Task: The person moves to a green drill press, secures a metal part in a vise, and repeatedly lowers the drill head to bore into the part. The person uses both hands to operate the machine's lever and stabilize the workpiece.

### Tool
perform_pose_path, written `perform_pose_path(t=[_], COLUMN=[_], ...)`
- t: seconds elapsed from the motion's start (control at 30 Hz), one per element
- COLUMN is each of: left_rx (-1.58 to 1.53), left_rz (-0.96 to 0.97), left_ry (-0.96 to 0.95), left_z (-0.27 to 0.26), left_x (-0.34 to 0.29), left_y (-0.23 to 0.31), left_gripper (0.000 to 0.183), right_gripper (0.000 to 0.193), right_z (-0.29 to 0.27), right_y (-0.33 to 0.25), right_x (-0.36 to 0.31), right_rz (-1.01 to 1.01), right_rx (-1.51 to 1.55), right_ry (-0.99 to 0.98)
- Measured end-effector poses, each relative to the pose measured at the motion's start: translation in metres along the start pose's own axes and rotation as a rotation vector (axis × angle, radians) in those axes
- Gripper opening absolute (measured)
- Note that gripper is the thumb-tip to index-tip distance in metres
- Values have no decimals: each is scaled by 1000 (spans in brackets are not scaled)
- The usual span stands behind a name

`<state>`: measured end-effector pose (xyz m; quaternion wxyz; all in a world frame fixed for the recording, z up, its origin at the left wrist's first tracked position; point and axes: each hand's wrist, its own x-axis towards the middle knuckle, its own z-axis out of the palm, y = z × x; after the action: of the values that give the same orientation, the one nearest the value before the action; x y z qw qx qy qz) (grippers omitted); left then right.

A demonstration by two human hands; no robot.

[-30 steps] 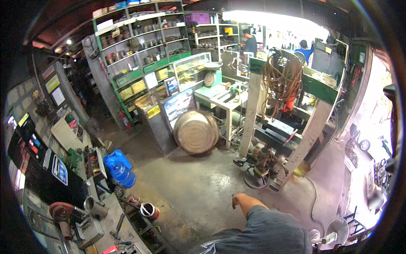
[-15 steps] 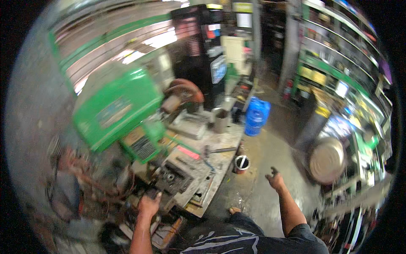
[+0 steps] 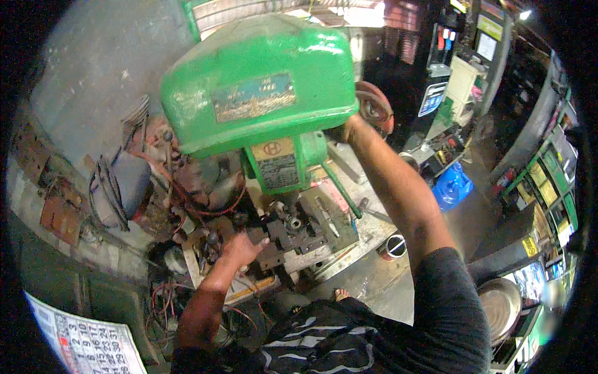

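A green drill press (image 3: 258,78) with a rounded head fills the middle of the view. Below its column, a dark metal machine vise (image 3: 280,234) holds a small round metal part (image 3: 294,222) with a hole in it. At the vise's near left end, my left hand (image 3: 242,250) is closed on it, thumb pointing right; the fingers blend into the dark metal. My right arm stretches up and across, and my right hand (image 3: 354,129) is at the right side of the drill press head, its fingers hidden behind the green housing. A green feed lever (image 3: 342,190) slants down beside the vise.
Right of the vise, the worktable (image 3: 377,234) bears metal tools. A small can (image 3: 392,247) stands on the floor by its edge, with a blue jug (image 3: 453,187) beyond. Hoses and machinery (image 3: 205,181) crowd the left. A round metal pan (image 3: 500,308) is at lower right.
My view has swung left and closer to the drill press. My right hand has risen from over the floor to the press head. My left hand stays by the vise.
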<state>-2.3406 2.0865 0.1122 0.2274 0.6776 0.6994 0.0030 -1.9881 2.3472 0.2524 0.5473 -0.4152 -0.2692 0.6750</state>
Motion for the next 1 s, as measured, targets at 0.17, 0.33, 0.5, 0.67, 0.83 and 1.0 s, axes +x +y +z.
perform_pose_path(t=[0.17, 0.33, 0.5, 0.67, 0.83, 1.0], left_rx=[-73, -44, -13, 7, -6, -9], left_rz=[120, 93, 76, 83, 69, 62], left_ry=[45, 70, 34, -6, 27, 21], left_z=[13, 15, 16, 11, 12, 22], left_x=[8, 10, 13, 15, 14, 20], left_y=[-11, -12, -12, -12, -10, -21], left_gripper=[78, 74, 79, 84, 85, 75], right_gripper=[65, 55, 29, 13, 24, 35], right_z=[61, 62, 30, -2, -13, -24], right_y=[-43, -80, -54, -10, 28, 51], right_x=[-36, -177, -306, -365, -326, -282], right_rz=[-192, -749, -1053, -862, -386, -7], right_rx=[115, -369, -1023, -1733, -1813, -1199], right_ry=[-246, -37, 165, 45, -47, -15])
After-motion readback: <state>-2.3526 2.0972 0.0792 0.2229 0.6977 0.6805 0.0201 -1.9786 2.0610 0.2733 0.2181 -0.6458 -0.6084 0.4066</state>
